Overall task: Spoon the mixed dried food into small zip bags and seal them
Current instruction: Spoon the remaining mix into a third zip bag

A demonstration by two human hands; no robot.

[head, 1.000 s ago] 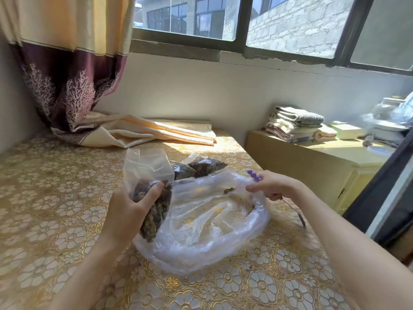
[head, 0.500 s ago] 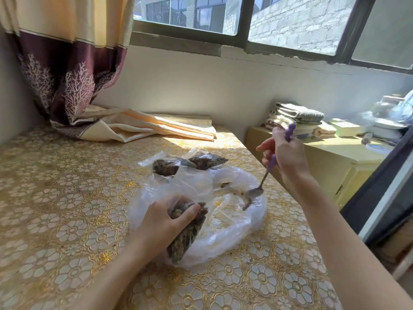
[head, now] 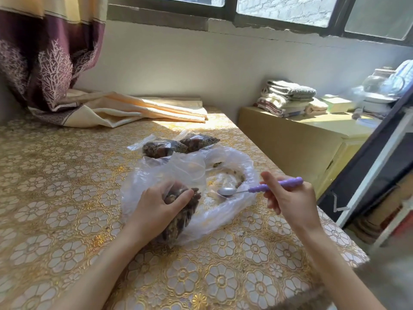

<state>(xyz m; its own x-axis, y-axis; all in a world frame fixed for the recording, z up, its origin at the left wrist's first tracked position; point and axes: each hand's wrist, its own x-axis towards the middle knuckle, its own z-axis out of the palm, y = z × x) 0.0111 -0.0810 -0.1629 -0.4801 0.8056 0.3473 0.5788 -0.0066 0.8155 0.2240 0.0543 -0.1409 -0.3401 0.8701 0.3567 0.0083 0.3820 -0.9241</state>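
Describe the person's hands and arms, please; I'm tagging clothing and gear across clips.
Both forearms are bare right to the frame's lower edge: no sleeves show. The left hand and right hand wear no gloves; no rings, watch or bracelets are visible.

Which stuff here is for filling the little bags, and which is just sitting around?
For the job:
spoon in the right hand
small bag in the left hand
big plastic bag
two filled bags

Just lying about:
curtain
folded towels
yellow cabinet
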